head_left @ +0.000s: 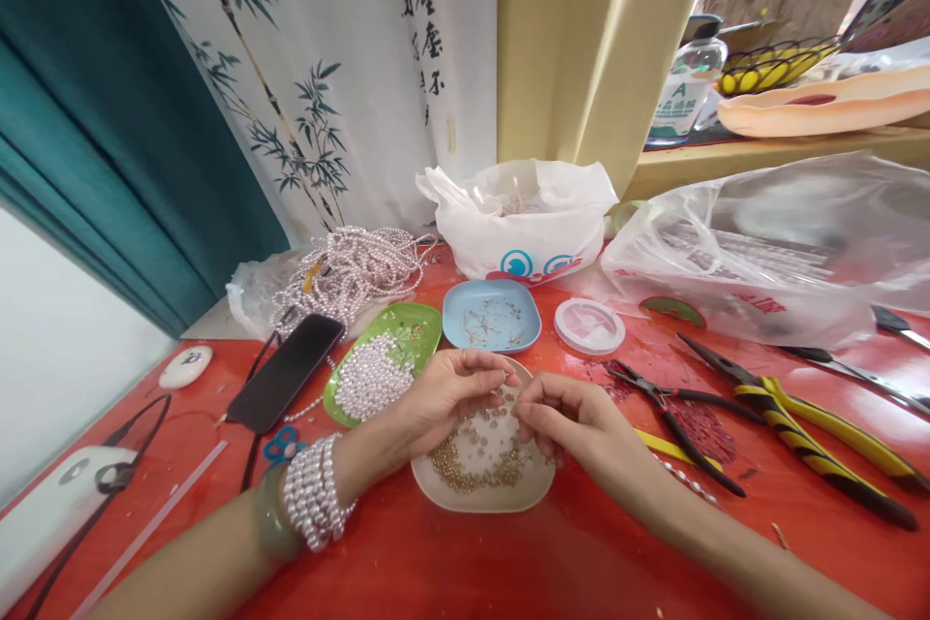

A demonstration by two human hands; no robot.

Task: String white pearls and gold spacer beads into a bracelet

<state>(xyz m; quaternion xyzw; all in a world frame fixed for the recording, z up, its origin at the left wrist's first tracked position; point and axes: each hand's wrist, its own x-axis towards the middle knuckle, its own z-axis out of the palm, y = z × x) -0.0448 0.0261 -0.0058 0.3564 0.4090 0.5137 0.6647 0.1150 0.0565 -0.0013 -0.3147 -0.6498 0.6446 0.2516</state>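
Note:
Both my hands are held over a cream dish (483,501) with small gold beads (472,473) and clear-looking bits in it. My left hand (454,389) has its thumb and fingertips pinched together, and whatever is between them is too small to make out. Close beside it, my right hand (571,412) is curled with thumb and forefinger pressed together; its grip hides any small piece. A bracelet of pearly beads (316,494) and a green bangle (276,513) circle my left wrist. Left of my left hand, a green dish (421,318) bears a heap of pearly beads (372,376).
Behind the hands sit a blue dish (457,334) of metal pins and a round clear lid (590,325). Small pliers (665,407) and large yellow-black pliers (791,407) lie right. A phone (287,373) and bead strands (356,271) lie left. Plastic bags (519,232) stand at the back.

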